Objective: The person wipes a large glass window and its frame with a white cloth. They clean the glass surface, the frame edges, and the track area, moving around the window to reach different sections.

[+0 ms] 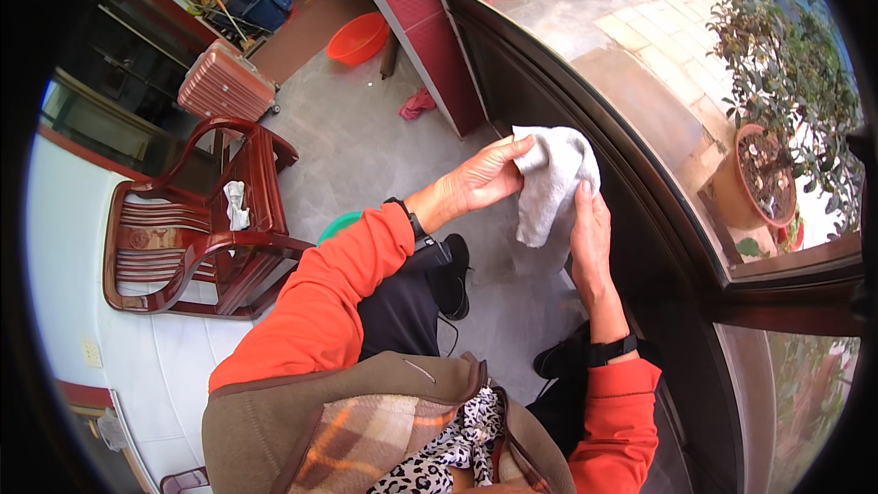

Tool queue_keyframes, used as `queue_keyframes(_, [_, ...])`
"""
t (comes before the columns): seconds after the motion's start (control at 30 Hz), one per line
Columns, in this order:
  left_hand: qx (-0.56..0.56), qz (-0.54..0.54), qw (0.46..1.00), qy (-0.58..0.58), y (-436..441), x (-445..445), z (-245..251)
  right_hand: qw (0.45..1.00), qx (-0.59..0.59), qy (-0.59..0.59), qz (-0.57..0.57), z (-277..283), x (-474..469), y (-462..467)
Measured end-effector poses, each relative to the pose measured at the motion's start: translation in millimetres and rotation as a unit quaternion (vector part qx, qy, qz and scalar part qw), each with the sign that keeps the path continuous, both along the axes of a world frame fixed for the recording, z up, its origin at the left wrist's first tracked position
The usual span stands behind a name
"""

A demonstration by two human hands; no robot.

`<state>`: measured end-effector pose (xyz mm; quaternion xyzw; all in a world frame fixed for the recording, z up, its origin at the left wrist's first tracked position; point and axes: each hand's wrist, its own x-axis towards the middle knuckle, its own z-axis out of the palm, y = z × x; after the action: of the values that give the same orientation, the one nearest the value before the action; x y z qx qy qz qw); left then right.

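A light grey cloth hangs between my two hands in front of the dark lower panel of a door. My left hand pinches its left upper edge between thumb and fingers. On the other side my right hand grips the right edge, thumb uppermost. The cloth is bunched at the top, and one corner droops towards the floor. Through the glass pane above the panel, paving shows outside.
At left stands a dark red wooden armchair with a white cloth on it. Beyond are a pink suitcase, an orange-red basin and a pink cloth on the floor. A green basin is partly hidden by my left sleeve. Outside sits a potted plant.
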<state>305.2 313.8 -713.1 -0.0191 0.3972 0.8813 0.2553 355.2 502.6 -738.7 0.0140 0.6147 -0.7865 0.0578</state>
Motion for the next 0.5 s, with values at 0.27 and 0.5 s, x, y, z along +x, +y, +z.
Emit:
queue_keyframes(0.27, [-0.12,0.0,0.985,0.121,3,3,2,0.982,0.153,0.109,-0.023,-1,3,-3])
queue_keyframes(0.5, [-0.056,0.091,0.992,0.072,-8,-9,-10,0.956,0.279,0.087,0.002,-5,9,0])
